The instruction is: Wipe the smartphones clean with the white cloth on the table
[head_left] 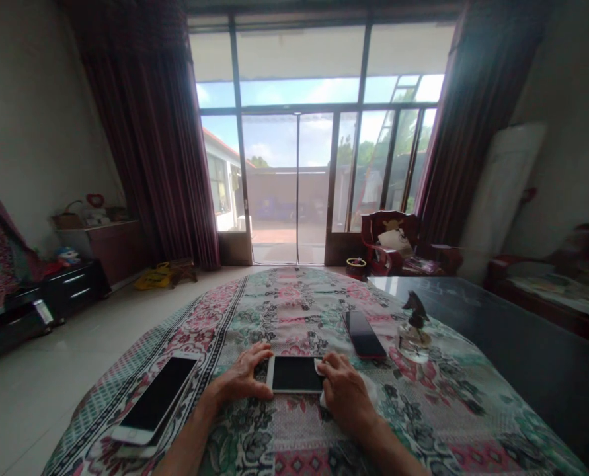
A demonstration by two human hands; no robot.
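A white-framed phone (294,374) lies screen up on the floral tablecloth (284,311), straight in front of me. My left hand (242,380) rests at its left end, fingers curled around the edge and thumb along the near side. My right hand (344,393) covers the phone's right end, fingers pressed down on a white cloth or tissue (368,390) that shows under the palm. A dark red phone (363,334) lies just beyond my right hand. A larger white phone (156,398) lies to the left, stacked on another white device near the table's edge.
A small glass bottle with a dark spray top (412,330) stands right of the red phone. The dark glossy tabletop (497,344) is bare on the right. Beyond are a red wooden chair (391,241), curtains, glass doors and a low cabinet (71,284).
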